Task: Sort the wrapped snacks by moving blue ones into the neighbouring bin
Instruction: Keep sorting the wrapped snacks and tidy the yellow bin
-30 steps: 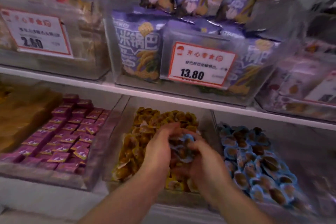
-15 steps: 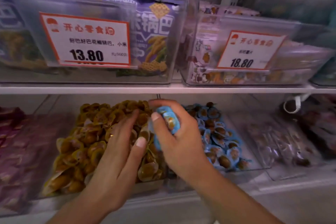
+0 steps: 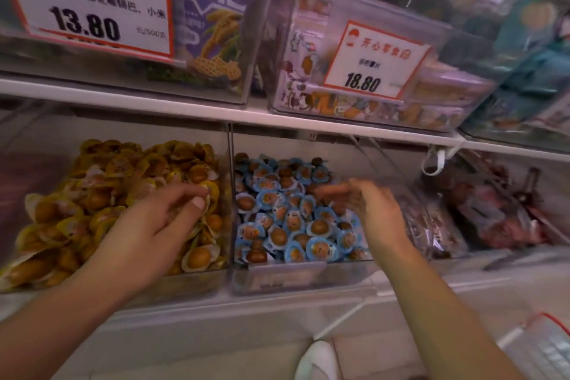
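Note:
Two clear bins stand side by side on the lower shelf. The left bin [image 3: 197, 282] is heaped with yellow-wrapped snacks [image 3: 101, 191]. The right bin [image 3: 308, 274] is full of blue-wrapped snacks [image 3: 287, 216]. My left hand [image 3: 154, 225] rests palm down on the yellow pile near the divider, fingers curled, nothing visibly held. My right hand [image 3: 367, 210] hovers over the right side of the blue pile, blurred, fingers spread and pointing left, with nothing in it.
A white shelf edge [image 3: 277, 117] runs just above the bins. On it stand clear boxes with price tags 13.80 [image 3: 89, 6] and 18.80 [image 3: 370, 62]. A bin of dark red packets [image 3: 481, 216] is at the right. A white shoe [image 3: 317, 361] shows below.
My right hand carried a blue snack from over the yellow bin to the blue bin and let it go. My left hand stayed on the yellow pile. The view shifted right.

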The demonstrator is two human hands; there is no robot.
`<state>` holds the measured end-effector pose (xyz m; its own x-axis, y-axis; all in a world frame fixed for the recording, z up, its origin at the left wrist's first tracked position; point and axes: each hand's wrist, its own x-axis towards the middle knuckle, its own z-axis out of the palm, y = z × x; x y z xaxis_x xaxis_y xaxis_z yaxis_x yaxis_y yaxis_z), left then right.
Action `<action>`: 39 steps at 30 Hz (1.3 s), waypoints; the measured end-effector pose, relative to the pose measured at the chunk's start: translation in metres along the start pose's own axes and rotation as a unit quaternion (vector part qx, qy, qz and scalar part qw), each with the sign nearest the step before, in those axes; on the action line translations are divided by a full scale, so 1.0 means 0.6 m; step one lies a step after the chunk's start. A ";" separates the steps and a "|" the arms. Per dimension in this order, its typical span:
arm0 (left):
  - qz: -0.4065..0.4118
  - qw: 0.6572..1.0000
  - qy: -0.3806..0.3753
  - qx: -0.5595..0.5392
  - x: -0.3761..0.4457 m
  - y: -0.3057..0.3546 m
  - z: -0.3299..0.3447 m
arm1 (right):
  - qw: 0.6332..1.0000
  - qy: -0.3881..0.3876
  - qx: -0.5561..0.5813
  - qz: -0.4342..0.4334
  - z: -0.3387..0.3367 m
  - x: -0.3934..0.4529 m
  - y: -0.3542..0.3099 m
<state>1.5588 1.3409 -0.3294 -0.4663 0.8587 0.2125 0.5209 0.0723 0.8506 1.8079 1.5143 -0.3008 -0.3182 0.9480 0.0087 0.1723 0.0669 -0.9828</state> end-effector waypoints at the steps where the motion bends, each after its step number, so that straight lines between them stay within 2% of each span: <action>1: 0.014 1.000 0.006 0.001 -0.004 0.006 -0.005 | 0.999 0.022 0.012 -0.031 0.004 -0.001 -0.007; 3: 0.048 0.999 0.017 0.020 -0.014 0.016 -0.024 | 0.993 0.043 0.025 -0.104 0.027 -0.009 -0.026; 5: 0.112 0.988 0.044 0.093 -0.026 0.019 -0.061 | 0.985 0.013 -0.003 -0.174 0.069 -0.022 -0.041; 7: 0.149 0.972 0.082 0.162 -0.039 0.007 -0.112 | 0.970 -0.054 -0.065 -0.230 0.123 -0.042 -0.045; 10: 0.107 0.953 0.125 0.255 -0.066 -0.029 -0.194 | 0.937 -0.202 -0.123 -0.258 0.214 -0.077 -0.055; 14: 0.065 0.939 0.089 0.326 -0.108 -0.069 -0.249 | 0.870 -0.389 -0.227 -0.200 0.335 -0.107 -0.062; 18: 0.087 0.926 0.046 0.364 -0.126 -0.093 -0.248 | 0.800 -0.481 -0.354 -0.057 0.422 -0.102 -0.047; 20: 0.087 0.933 0.043 0.346 -0.123 -0.096 -0.251 | 0.796 -0.493 -0.352 -0.005 0.440 -0.096 -0.044; 24: 0.084 0.947 0.027 0.310 -0.111 -0.094 -0.260 | 0.862 -0.457 -0.193 0.107 0.457 -0.093 -0.044; 27: 0.089 0.953 0.024 0.290 -0.112 -0.095 -0.265 | 0.884 -0.437 -0.147 0.082 0.464 -0.082 -0.041; 33: 0.107 0.956 0.016 0.274 -0.116 -0.099 -0.272 | 0.882 -0.412 -0.228 0.012 0.464 -0.074 -0.043; 37: 0.100 0.959 0.017 0.264 -0.116 -0.098 -0.271 | 0.840 -0.404 -0.345 -0.112 0.450 -0.069 -0.040; 39: 0.096 0.961 0.020 0.260 -0.115 -0.097 -0.269 | 0.825 -0.394 -0.379 -0.140 0.444 -0.067 -0.043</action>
<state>1.4449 1.1957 -0.3159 -0.3473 0.8621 0.3689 0.8820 0.1668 0.4407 1.5679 1.3913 -0.3252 -0.9010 0.3851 -0.1996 0.4272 0.7083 -0.5620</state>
